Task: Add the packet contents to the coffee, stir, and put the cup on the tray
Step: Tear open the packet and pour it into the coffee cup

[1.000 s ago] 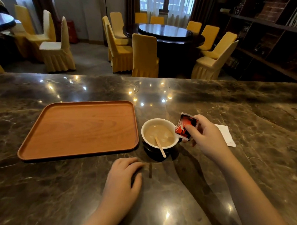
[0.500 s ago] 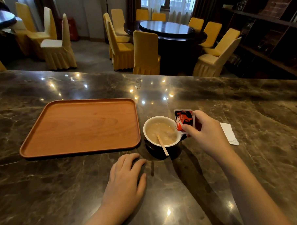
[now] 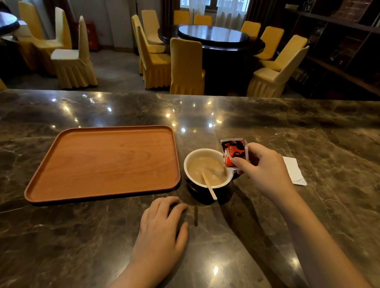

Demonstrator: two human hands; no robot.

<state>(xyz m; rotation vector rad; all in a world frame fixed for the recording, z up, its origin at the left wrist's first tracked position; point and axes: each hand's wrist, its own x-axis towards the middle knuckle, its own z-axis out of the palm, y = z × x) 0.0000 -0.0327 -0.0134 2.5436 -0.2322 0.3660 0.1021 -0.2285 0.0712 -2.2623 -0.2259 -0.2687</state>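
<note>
**Packet held upright at cup rim, left hand flat on desk**

Right hand [image 3: 266, 171] holds a red/black packet [image 3: 234, 151] upright, just beside the right rim of the cup [image 3: 208, 187]. Fingers [image 3: 240, 163] pinched on the packet's lower right part, thumb in front; packet's top edge points up, w/ its lower edge at or just over the rim – can't tell if it touches.

Cup: white inside, dark outside, standing on the dark marble desk [image 3: 318, 203], just right of the tray's near right corner, not on it. Holds light-brown milky coffee [image 3: 204, 167]. A wooden stir stick [image 3: 208, 184] leans in the coffee, its free end sticking out over the near rim toward the person.

Wooden tray [image 3: 102, 163]: rectangular w/ rounded corners, lying flat on the desk left of the cup, close to it but apart.

Left hand [image 3: 160, 232] rests palm-down on the desk, near side of the cup, fingers loosely spread & slightly curled, gripping nothing. Fingertips near the cup's base, not touching.

White folded napkin [image 3: 293, 171] lies on the desk behind the right hand, partly hidden by it.

Bkgd: round dark dining table [image 3: 212, 34] w/ yellow-covered chairs [image 3: 186, 65] around it, dark shelving [image 3: 343, 39] at right.
</note>
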